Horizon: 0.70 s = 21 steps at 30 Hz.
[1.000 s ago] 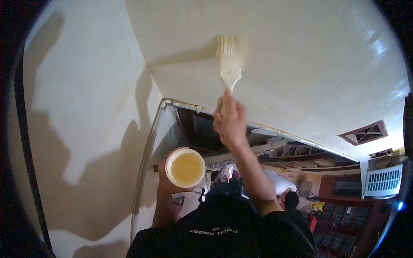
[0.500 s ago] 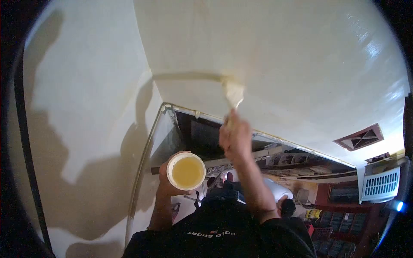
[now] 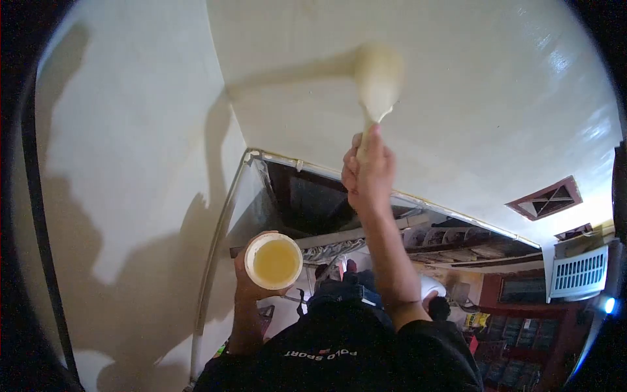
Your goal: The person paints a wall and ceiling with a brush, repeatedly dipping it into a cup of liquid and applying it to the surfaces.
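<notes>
My right hand [image 3: 369,168] is wrapped around the handle of a wide paintbrush [image 3: 379,88] covered in cream paint. Motion smears its bristles, which lie over the pale wall surface [image 3: 457,91]; the brush's shadow meets them there. Lower down, my left hand [image 3: 245,277] grips a round white tub [image 3: 300,260] from its outer side. Yellowish liquid [image 3: 275,262] fills part of the tub, whose open top faces me. The tub hides most of the left fingers.
A second pale wall [image 3: 144,157] with my shadow stands at left. Below the painted surface runs a paint-spotted edge [image 3: 299,164]. A small dark-framed vent [image 3: 548,198] and a white slatted unit [image 3: 578,277] are at right. A person [image 3: 436,307] is far below.
The brush and my right hand have moved up and slightly right across the wall surface. The tub in my left hand has shifted a little left.
</notes>
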Tool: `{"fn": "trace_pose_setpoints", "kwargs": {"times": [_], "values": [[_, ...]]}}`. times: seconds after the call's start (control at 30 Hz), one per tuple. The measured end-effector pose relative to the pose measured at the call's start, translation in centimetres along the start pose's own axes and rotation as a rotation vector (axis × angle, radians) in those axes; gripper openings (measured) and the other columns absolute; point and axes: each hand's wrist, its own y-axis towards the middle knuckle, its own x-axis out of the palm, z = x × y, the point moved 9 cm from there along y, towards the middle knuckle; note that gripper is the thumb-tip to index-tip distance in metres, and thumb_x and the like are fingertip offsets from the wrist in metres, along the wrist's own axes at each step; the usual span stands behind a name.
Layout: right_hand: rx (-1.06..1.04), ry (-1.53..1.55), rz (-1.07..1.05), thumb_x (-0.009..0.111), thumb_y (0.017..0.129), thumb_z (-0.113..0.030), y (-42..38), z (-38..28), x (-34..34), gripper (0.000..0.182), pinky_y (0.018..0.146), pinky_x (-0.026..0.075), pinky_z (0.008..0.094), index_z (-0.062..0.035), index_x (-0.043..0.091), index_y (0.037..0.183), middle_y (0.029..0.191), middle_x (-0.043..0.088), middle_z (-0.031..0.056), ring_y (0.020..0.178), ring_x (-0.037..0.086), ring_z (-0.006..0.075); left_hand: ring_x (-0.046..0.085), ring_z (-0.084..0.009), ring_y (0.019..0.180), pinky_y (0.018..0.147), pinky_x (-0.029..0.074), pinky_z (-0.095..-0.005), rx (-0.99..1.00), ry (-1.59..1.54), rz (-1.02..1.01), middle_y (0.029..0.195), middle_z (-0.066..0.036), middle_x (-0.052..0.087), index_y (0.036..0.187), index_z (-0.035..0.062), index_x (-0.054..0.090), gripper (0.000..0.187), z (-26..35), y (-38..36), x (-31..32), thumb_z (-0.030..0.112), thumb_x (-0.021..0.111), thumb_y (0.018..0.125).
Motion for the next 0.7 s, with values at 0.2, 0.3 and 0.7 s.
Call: {"fn": "trace_pose_setpoints", "kwargs": {"times": [0.2, 0.3, 0.7], "values": [[0.07, -0.083, 0.219, 0.041, 0.095, -0.046, -1.6, 12.0, -9.0, 0.045, 0.031, 0.022, 0.0228, -0.0102, 0.045, 0.068, 0.049, 0.035, -0.002, 0.034, 0.031, 0.0078, 0.058, -0.0214, 0.098, 0.085, 0.048, -0.0341, -0.01, 0.012, 0.0, 0.11, -0.013, 0.058, 0.117, -0.0033, 0.05, 0.08, -0.1, 1.2, 0.3, 0.027, 0.085, 0.052], [0.207, -0.063, 0.262, 0.041, 0.095, -0.044, -3.2, 11.4, -9.2, 0.044, 0.031, 0.022, 0.0233, -0.01, 0.044, 0.068, 0.048, 0.035, -0.0017, 0.034, 0.031, 0.0081, 0.058, -0.0214, 0.098, 0.085, 0.048, -0.0342, -0.013, 0.029, 0.006, 0.11, -0.013, 0.058, 0.117, -0.0033, 0.05, 0.079, 0.2, 1.1, 0.2, 0.027, 0.085, 0.052], [-0.114, -0.015, 0.02, 0.042, 0.095, -0.043, -2.8, -7.8, -3.2, 0.041, 0.03, 0.02, 0.0191, -0.0056, 0.048, 0.079, 0.05, 0.036, -0.0034, 0.035, 0.028, 0.0044, 0.058, -0.0213, 0.097, 0.085, 0.048, -0.0342, -0.056, -0.017, -0.152, 0.109, -0.013, 0.058, 0.117, -0.0032, 0.05, 0.079, -0.6, 1.5, 2.7, 0.027, 0.085, 0.052]]}}
